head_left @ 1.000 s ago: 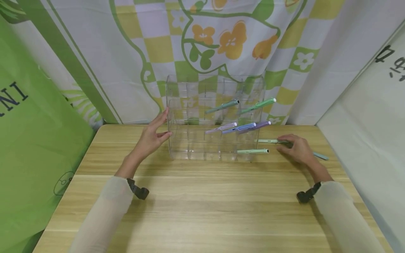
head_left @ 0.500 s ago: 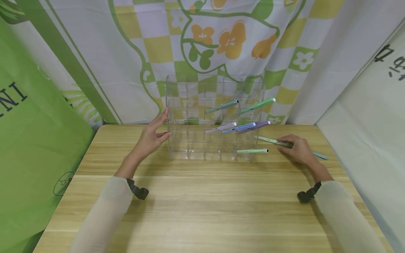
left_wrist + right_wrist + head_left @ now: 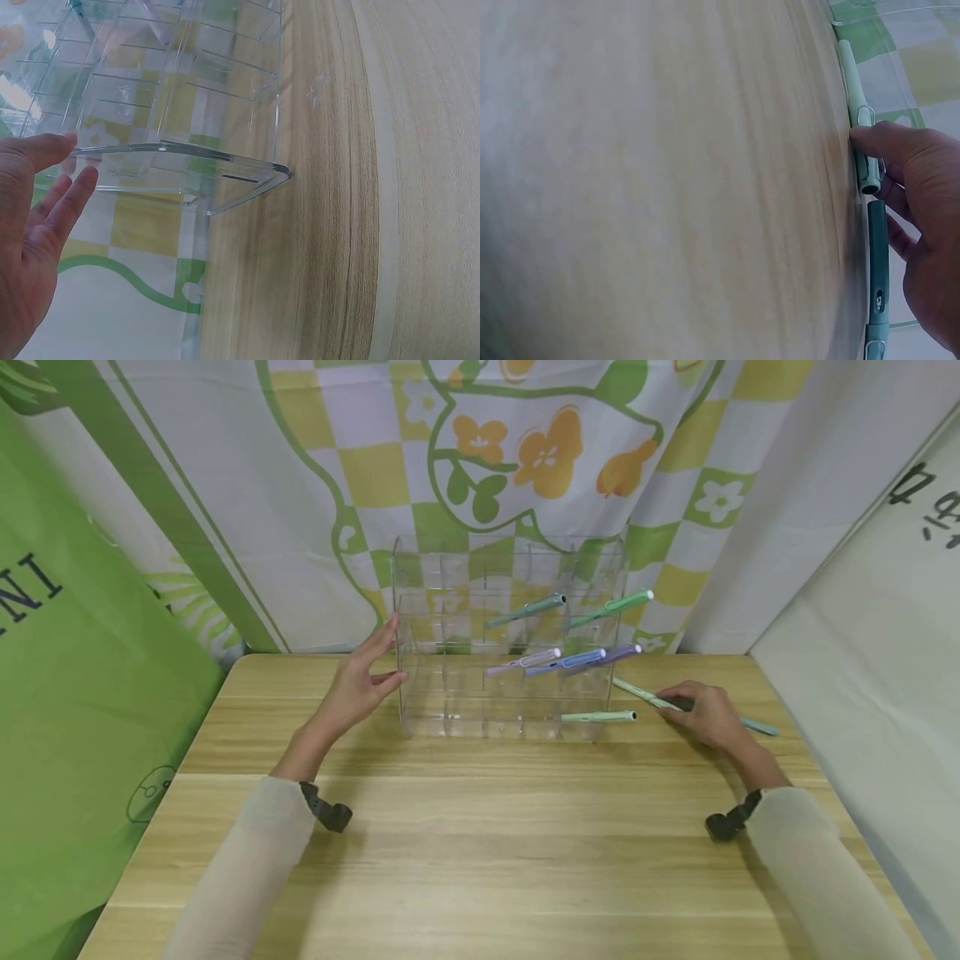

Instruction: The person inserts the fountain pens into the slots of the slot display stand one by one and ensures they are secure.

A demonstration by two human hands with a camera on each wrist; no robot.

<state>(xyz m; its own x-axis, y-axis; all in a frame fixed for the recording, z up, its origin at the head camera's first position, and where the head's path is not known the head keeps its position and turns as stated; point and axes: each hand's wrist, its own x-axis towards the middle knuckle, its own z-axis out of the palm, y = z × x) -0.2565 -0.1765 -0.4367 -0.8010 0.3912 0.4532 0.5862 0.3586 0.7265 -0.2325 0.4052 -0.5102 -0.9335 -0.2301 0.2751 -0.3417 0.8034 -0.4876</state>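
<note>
My left hand [image 3: 356,689] holds the left side of a clear acrylic pen rack [image 3: 423,723]. In the left wrist view its thumb [image 3: 49,148] lies at the side panel's edge, the other fingers along the outer face. To the right of the rack, my right hand [image 3: 701,710] pinches a pale green fountain pen [image 3: 853,82] near one end, between thumb and fingers. That pen slants with its far end close by the rack's right side. A teal pen [image 3: 878,255] lies on the table just behind it, partly hidden by the right hand in the head view.
Several capped pens stick out of the rack: a grey-green pen [image 3: 536,606], a green pen [image 3: 618,604], a blue pen [image 3: 577,660] with purple ones beside it, and a pale green pen [image 3: 600,717] in the lowest row. A patterned curtain [image 3: 375,477] hangs behind the wooden table [image 3: 487,860].
The pale green pen in my right hand has swung so its far end points further up and away. The left hand and rack stay where they were.
</note>
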